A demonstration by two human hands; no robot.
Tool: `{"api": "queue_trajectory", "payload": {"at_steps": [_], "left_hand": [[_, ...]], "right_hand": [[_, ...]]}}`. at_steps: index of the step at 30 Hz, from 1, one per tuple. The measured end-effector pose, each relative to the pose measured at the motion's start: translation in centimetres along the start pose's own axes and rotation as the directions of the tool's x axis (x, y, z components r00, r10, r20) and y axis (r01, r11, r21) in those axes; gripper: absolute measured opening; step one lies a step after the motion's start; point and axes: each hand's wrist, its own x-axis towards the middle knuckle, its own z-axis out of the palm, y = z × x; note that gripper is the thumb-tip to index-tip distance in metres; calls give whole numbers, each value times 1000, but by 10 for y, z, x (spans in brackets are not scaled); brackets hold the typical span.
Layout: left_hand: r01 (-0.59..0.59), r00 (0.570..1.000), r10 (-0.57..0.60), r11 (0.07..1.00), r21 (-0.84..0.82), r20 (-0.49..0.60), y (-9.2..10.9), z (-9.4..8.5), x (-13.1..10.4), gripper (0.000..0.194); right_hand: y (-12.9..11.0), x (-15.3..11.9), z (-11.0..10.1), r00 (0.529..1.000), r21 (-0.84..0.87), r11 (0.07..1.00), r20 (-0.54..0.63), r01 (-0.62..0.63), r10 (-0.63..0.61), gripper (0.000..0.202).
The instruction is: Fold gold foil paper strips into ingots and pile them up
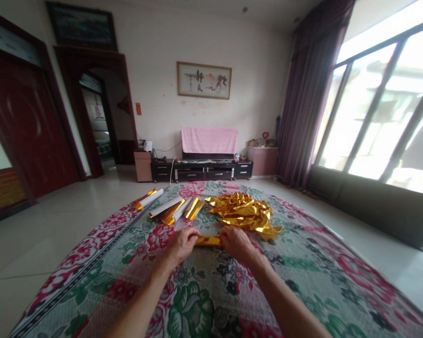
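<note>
Our left hand [182, 244] has thumb and fingers pinched on one end of a narrow strip of gold foil paper [208, 241], and our right hand [237, 240] is pinching the other end, so the strip sits right between them. Can't really tell if it's touching the floral tablecloth [190, 310] under our arms.

Going across from the left: way off past our left hand is a dark red door [24, 108]. Closer in, beyond that hand and left of it, we've got a curled gold-and-white sheet [150, 199], then, nearer to the hand, a bunch of curled sheets [171, 209] in the same colours. Well beyond both hands is a black TV cabinet [204, 174], with a pink cloth [209, 140] draped above it. Just past our right hand, and off to its right, lies a messy heap of shiny, creased gold foil pieces [245, 211]. Far off to that hand's right: a purple curtain [306, 94], then a bright window [366, 117].
</note>
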Motion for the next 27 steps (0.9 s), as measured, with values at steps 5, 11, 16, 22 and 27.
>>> {"api": "queue_trajectory", "payload": {"at_steps": [5, 11, 16, 22, 27], "left_hand": [[-19, 1000, 18, 994, 109, 11, -1, 6, 7, 25], [11, 999, -17, 985, 170, 32, -1, 7, 7, 23], [8, 999, -16, 981, 196, 37, 1, 7, 6, 23], [8, 998, -23, 977, 213, 65, 3, 7, 2, 24], [2, 998, -15, 971, 238, 56, 7, 6, 1, 24]], "right_hand": [[-3, 2, 2, 996, -45, 995, 14, -91, 92, 23], [-3, 0, 3, 988, -10, 989, 41, -147, 147, 19], [-1, 1, 5, 985, -19, 985, 33, -171, 172, 19], [-4, 1, 8, 984, -56, 983, 20, -175, 177, 22], [-5, -1, 10, 983, -91, 979, 11, -182, 184, 23]]}}
